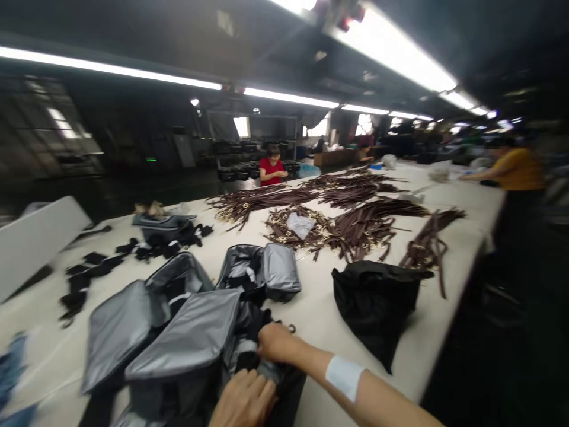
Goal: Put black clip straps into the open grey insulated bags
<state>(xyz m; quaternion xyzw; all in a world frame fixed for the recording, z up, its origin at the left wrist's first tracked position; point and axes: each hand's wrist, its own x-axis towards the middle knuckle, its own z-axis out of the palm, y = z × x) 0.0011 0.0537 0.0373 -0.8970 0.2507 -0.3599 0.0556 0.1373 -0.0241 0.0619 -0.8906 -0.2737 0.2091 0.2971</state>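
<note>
Several black insulated cooler bags with silver linings lie on the table with their lids folded open. The nearest cooler bag [186, 332] is in front of me, its silver lid turned to the left. My left hand [244, 398] is closed over its near edge, fingers curled and tips hidden. At the opening's right side, my right hand [277, 343] is a closed fist against black fabric; what it grips is hidden. A white patch [345, 377] covers part of my right forearm. Another open cooler bag [118, 332] lies to the left, and a smaller one [281, 270] behind.
On the white table [320, 320], a black fabric bag [377, 302] lies right. Brown straps [364, 225] with gold-coloured buckles are heaped farther back, near a crumpled plastic bag [301, 225]. Black straps [91, 267] lie left. A person in red [271, 169] and one in yellow [518, 169] work around the table.
</note>
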